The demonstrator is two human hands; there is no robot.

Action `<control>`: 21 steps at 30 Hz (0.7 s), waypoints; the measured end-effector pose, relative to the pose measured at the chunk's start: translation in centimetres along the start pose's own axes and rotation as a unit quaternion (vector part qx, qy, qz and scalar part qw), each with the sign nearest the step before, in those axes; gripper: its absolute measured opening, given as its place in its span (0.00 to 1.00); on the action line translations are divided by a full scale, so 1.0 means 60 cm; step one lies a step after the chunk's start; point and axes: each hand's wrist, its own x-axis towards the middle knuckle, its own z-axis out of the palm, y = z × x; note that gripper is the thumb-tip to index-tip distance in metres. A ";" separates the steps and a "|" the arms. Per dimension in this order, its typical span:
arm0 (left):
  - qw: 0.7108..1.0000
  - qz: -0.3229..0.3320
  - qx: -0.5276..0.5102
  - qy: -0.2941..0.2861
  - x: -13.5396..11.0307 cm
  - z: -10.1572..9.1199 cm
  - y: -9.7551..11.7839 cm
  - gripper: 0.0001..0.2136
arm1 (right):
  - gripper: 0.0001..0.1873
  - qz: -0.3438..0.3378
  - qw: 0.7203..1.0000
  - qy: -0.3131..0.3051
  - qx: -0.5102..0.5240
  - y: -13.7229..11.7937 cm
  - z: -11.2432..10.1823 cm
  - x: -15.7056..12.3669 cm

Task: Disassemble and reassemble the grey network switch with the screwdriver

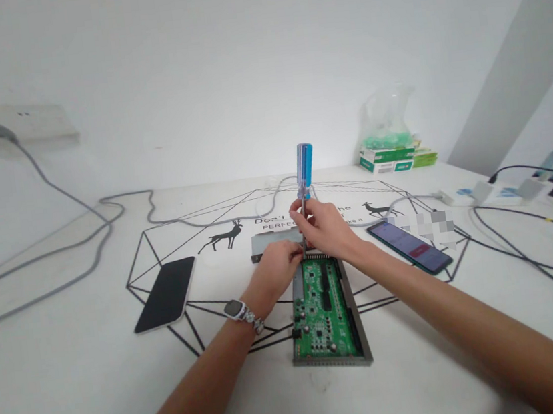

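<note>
A screwdriver (304, 166) with a clear blue handle stands nearly upright, its shaft reaching down to the far left part of a grey metal tray with a green circuit board (319, 309). My right hand (323, 227) is closed around the shaft below the handle. My left hand (278, 266) is closed, its fingertips together beside the low end of the shaft at the board's far edge. What they pinch is hidden. Just behind my left hand lies a grey metal cover (263, 240). A watch (236, 309) is on my left wrist.
A black-screened phone or tablet (166, 294) lies at left, and a lit phone (410, 248) at right. Grey cable (101, 222) runs from the wall socket (18, 121) across the table. Green boxes (386, 158) under a plastic bag stand back right, near white power adapters (491, 193) and black cables.
</note>
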 end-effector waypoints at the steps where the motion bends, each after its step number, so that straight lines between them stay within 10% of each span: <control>1: 1.000 -0.003 -0.003 0.004 0.001 0.001 -0.001 0.09 | 0.12 0.000 1.000 -0.004 -0.014 0.001 0.000 0.000; 21: 0.983 -0.027 -0.180 0.037 0.001 -0.004 0.009 0.08 | 0.13 -0.005 1.000 -0.015 -0.021 0.015 0.001 -0.005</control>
